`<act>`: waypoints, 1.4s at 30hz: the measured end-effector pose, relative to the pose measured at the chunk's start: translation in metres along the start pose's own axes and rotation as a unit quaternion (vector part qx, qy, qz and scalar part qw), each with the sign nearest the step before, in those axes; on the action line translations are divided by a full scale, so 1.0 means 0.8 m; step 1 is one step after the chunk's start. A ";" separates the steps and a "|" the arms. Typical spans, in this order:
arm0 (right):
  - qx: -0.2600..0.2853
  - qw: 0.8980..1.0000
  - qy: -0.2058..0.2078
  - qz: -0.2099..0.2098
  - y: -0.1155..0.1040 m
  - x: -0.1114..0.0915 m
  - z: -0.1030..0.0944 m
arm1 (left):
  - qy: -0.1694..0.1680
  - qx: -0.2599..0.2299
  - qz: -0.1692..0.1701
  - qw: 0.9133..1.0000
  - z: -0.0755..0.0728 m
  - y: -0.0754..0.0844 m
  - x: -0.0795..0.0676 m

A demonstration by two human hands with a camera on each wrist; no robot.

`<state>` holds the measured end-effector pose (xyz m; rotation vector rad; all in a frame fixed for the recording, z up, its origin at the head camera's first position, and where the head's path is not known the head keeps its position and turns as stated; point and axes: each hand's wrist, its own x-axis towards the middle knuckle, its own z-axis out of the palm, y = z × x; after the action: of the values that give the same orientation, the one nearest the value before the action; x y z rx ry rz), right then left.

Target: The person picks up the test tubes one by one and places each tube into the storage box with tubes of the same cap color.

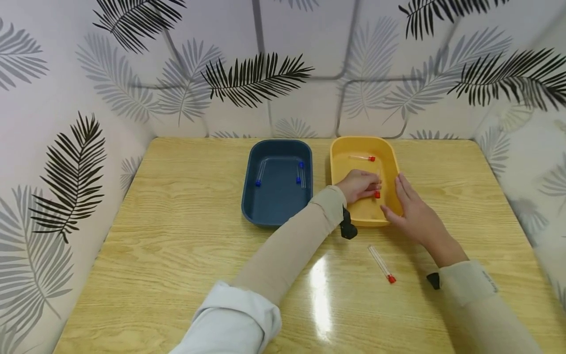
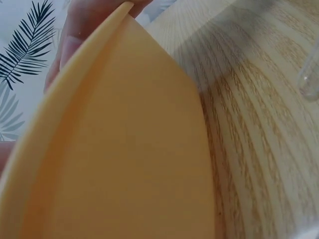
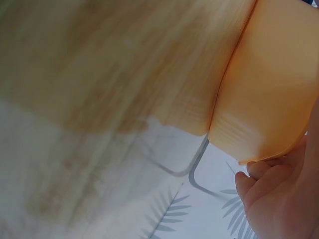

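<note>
My left hand (image 1: 360, 186) reaches into the yellow tray (image 1: 363, 142) and pinches a red-capped test tube (image 1: 378, 194) near its right side. Part of that tube is hidden by the fingers. Another clear tube with a red cap (image 1: 371, 159) lies toward the tray's far end. At the right wall, my right hand (image 1: 415, 216) holds the tray, thumb over the rim and fingers along the side. The right wrist view shows its fingertips (image 3: 245, 181) right at the rim. In the left wrist view the tray's outer wall (image 2: 134, 129) fills the middle.
A third red-capped tube (image 1: 382, 264) lies on the wooden table (image 1: 185, 196) in front of the yellow tray. Left of that tray stands a dark blue tray (image 1: 278, 209) with blue-capped tubes (image 1: 260, 174) inside. A leaf-patterned cloth (image 1: 300, 108) backs the table.
</note>
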<state>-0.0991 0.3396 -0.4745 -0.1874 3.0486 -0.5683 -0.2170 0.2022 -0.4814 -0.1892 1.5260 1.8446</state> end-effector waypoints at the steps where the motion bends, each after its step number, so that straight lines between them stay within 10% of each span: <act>1: 0.001 1.000 0.000 0.000 0.000 0.000 0.000 | 0.000 -0.001 0.000 1.000 0.000 0.000 0.000; 42: 0.008 1.000 -0.003 0.003 0.001 0.000 -0.003 | 0.035 0.085 0.024 0.995 0.008 -0.003 -0.003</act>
<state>-0.0995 0.3412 -0.4724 -0.1787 3.0371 -0.5920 -0.2120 0.2069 -0.4801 -0.1386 1.7402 1.7505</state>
